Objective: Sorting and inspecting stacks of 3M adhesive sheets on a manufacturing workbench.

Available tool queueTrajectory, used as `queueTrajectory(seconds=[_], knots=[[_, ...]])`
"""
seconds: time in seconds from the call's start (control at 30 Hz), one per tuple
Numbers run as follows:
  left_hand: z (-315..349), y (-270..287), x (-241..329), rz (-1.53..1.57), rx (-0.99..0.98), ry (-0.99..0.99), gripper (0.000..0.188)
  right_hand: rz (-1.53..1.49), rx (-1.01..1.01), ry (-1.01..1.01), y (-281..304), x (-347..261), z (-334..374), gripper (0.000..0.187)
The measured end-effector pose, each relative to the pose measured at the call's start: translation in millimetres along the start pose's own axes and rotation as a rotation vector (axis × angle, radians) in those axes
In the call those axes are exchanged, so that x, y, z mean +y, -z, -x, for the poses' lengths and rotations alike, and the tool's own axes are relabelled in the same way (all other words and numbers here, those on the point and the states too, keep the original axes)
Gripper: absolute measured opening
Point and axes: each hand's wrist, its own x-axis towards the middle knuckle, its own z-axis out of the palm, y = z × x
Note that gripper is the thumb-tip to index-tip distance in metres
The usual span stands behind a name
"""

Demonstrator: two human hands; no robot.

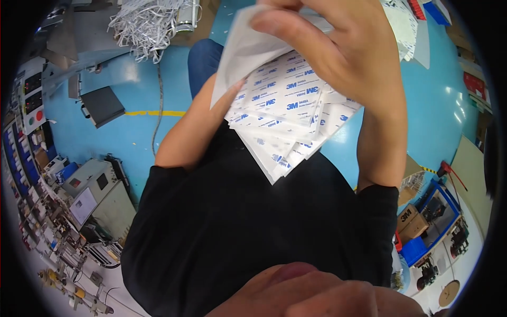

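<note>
A fanned stack of white sheets with blue print is held up before my chest, its corners overlapping unevenly. My left hand holds the stack at its left side; most of that hand is hidden behind the sheets. Above them, a plain whitish sheet is lifted and curls over the stack's upper left part. My right hand is closed on this plain sheet, with its thumb bent across it. Some of the right fingers are cut off by the top of the view.
White shredded strips are heaped at the upper left. A dark flat box lies on the blue floor, near a cable. Grey machinery stands at the left. At the lower right are a cardboard box and a blue bin.
</note>
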Motion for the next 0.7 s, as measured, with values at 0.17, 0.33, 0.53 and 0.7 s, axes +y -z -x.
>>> queueTrajectory(seconds=[0.17,0.33,0.53,0.7], knots=[[-27,-1,-18,0.670,0.453,0.291,0.040,0.199,-0.341,-0.404,19,-19,-17,0.015],[-32,-27,10,0.724,0.594,0.256,0.033,0.033,-0.049,-0.166,6,-6,-4,0.015],[-28,6,-16,0.262,0.269,0.197,0.039,0.415,-0.341,-0.420,19,-32,-15,0.016],[-35,-24,21,0.087,0.497,0.211,0.031,0.240,-0.459,-0.415,12,-27,-8,0.014]])
